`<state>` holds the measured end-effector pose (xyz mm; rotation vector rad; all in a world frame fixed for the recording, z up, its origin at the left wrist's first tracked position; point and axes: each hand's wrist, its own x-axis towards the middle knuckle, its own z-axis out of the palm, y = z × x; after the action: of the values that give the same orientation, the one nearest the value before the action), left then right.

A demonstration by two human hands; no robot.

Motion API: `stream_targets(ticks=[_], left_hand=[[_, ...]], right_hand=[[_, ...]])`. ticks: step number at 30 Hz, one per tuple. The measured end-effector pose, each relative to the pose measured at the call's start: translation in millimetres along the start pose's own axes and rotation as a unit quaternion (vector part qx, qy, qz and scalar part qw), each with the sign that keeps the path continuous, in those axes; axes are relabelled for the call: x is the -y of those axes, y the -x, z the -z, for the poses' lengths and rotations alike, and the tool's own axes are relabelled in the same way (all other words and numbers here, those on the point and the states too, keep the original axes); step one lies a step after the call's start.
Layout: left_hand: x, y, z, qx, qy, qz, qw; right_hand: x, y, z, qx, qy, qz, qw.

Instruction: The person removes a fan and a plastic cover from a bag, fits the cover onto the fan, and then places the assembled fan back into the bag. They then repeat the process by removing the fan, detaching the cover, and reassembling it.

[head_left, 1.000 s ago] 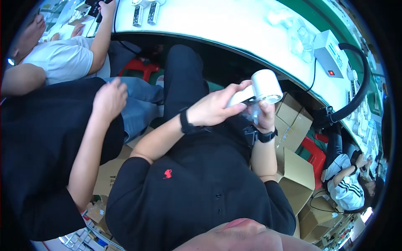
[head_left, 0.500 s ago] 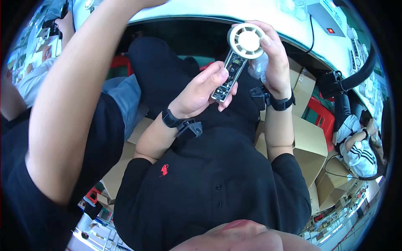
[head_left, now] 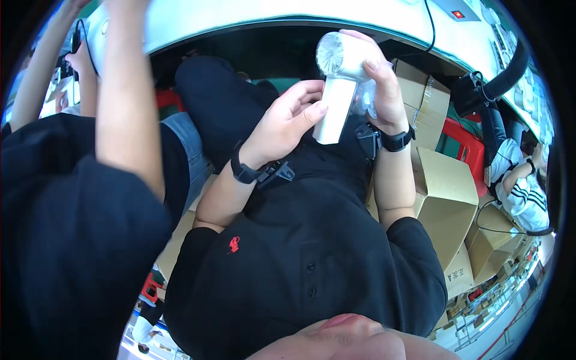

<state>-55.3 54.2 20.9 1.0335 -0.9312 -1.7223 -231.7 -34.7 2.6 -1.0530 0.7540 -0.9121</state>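
Off near edge of white rectangular desk [head_left: 252, 9], white cylinder-headed plastic device [head_left: 338, 91] is held: head [head_left: 350, 53] clasped by right hand [head_left: 387, 96], handle [head_left: 334, 114] touched by left hand [head_left: 287, 123], pinch cannot be told. Judged light, stiff, slick; best gripped by handle.

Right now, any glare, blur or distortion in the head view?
Head view: white tabletop looks washed out, deep shadow beneath it; head view: its front edge bows and the corners go black, fisheye-style; head view: co-worker's forearm at left looks soft, possibly motion blur, while the white handheld device is fairly clear.
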Motion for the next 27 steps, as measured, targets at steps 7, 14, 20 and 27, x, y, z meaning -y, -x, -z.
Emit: stream_targets(ticks=[7,14,20,27], left_hand=[[14,-5,4,0.085,0.152,0.03,0.984],[-4,-1,-5,0.191,0.406,0.063,0.892],[-5,10,-6,0.009,-0.068,-0.114,0.991],[-11,16,-5,-0.118,-0.328,-0.215,0.912]], right_hand=[[-4,6,8,0.003,-0.047,-0.026,0.999],[3,5,14,0.045,-0.097,-0.003,0.994],[3,5,13,0.034,-0.126,0.016,0.991],[5,10,18,0.091,-0.117,0.026,0.989]])
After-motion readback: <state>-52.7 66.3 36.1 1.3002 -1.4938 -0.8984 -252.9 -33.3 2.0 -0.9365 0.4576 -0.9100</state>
